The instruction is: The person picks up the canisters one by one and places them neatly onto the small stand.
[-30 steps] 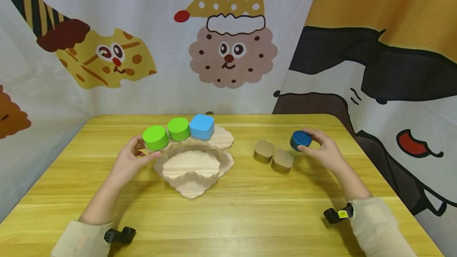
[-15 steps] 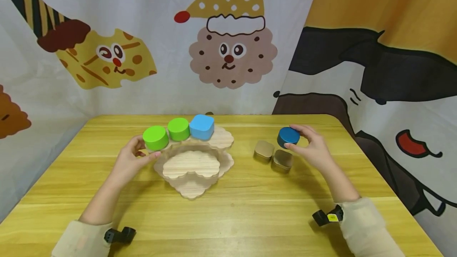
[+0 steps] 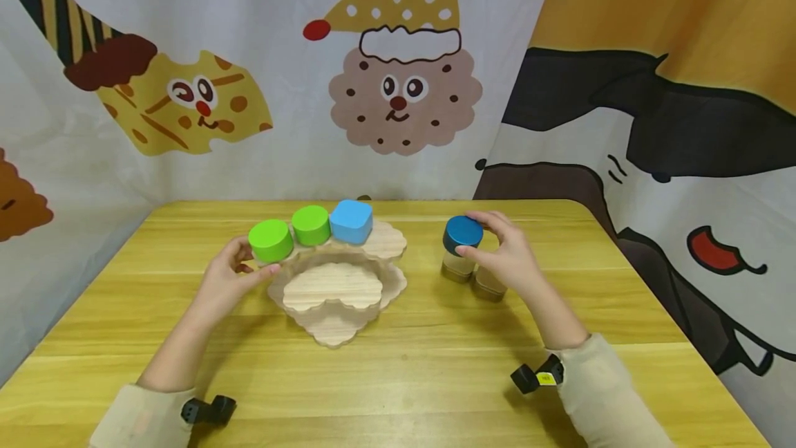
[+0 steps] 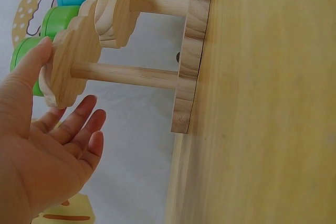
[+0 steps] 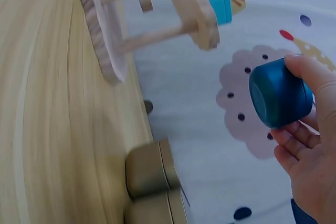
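A scalloped wooden stand (image 3: 334, 285) with tiers on dowel legs stands left of centre on the table. Two green round tins (image 3: 271, 240) and a light blue square tin (image 3: 352, 221) sit in a row on its top tier. My left hand (image 3: 225, 278) pinches that tier's left end, thumb (image 4: 37, 59) on its upper side beside the near green tin, fingers (image 4: 79, 121) reaching below. Between thumb and fingers, my right hand (image 3: 511, 258) holds a dark blue round tin (image 5: 279, 93) in the air, above two gold square tins (image 3: 490, 285).
The yellow wooden table (image 3: 398, 379) ends at a cartoon-printed curtain (image 3: 261, 178) behind. In the right wrist view the gold tins (image 5: 147, 169) stand side by side on the table. Wrist cameras (image 3: 537, 374) are strapped at both sleeves.
My right hand has carried the dark blue tin leftward, from right of the gold tins to over the left one. My left hand and the stand have stayed still.
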{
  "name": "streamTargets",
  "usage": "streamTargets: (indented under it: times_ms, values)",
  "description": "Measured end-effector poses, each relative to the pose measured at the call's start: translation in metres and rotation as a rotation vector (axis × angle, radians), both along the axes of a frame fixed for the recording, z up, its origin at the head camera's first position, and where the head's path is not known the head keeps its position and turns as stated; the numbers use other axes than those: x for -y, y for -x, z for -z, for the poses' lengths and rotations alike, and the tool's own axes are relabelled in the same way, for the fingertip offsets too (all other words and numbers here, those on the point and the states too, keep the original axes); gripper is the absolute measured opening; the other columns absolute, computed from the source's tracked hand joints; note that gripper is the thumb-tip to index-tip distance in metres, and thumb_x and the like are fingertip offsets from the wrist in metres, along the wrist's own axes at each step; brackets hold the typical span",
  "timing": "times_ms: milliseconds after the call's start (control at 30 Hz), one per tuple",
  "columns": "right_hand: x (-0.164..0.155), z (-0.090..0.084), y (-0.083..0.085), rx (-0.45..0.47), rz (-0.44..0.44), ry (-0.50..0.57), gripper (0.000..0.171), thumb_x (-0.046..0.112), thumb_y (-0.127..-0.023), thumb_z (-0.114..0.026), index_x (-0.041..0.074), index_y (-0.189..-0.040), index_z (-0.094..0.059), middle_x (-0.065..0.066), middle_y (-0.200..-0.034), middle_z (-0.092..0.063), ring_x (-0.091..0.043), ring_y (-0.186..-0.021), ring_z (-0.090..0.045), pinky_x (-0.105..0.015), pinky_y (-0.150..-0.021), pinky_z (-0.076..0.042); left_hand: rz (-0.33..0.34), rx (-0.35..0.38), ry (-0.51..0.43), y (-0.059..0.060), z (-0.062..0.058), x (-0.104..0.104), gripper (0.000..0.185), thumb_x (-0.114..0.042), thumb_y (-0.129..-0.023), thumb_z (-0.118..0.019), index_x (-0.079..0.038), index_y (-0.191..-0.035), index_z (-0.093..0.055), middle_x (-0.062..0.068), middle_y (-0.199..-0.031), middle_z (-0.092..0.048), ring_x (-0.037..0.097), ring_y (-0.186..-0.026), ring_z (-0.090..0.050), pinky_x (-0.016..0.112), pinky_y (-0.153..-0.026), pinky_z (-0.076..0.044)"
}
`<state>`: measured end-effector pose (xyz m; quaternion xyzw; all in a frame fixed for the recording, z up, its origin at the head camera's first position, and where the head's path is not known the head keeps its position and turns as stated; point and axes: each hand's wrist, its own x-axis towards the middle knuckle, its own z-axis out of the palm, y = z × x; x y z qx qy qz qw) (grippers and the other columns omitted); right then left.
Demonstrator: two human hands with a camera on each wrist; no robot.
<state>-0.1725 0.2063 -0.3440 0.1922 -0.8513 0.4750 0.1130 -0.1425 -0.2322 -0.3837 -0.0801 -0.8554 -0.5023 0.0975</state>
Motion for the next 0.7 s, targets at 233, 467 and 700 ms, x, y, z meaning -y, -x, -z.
streamTargets:
  times_ms: [233, 467, 700]
  values:
    - [0.027, -0.005, 0.000, -0.003, -0.048, 0.016, 0.057, 0.022, -0.080, -0.080, 0.011, -0.132, -0.057, -0.007, -0.125, -0.054, -0.023, -0.117, -0.049, -0.049, -0.102, -0.034, 0.007, 0.003, 0.005, -0.001, -0.002, 0.000, 0.058, -0.022, -0.087, -0.073, 0.004, -0.131, -0.045, 0.015, -0.109, -0.059, 0.029, -0.099, -0.051, 0.020, -0.075, -0.042]
    - [0.051, -0.008, 0.003, -0.025, -0.062, 0.008, 0.060, 0.025, -0.077, -0.082, 0.012, -0.131, -0.058, -0.005, -0.127, -0.054, -0.023, -0.117, -0.050, -0.047, -0.099, -0.038, 0.001, 0.009, 0.002, -0.001, -0.002, 0.000, 0.059, -0.022, -0.087, -0.073, 0.003, -0.132, -0.045, 0.015, -0.110, -0.059, 0.028, -0.100, -0.051, 0.020, -0.075, -0.041]
    - [0.071, -0.006, 0.009, -0.059, -0.076, 0.001, 0.058, 0.024, -0.077, -0.082, 0.011, -0.129, -0.060, -0.004, -0.125, -0.056, -0.020, -0.114, -0.052, -0.041, -0.096, -0.042, -0.008, 0.011, 0.013, -0.002, -0.002, 0.000, 0.059, -0.023, -0.087, -0.073, 0.003, -0.132, -0.044, 0.016, -0.110, -0.059, 0.016, -0.097, -0.051, 0.021, -0.076, -0.042]
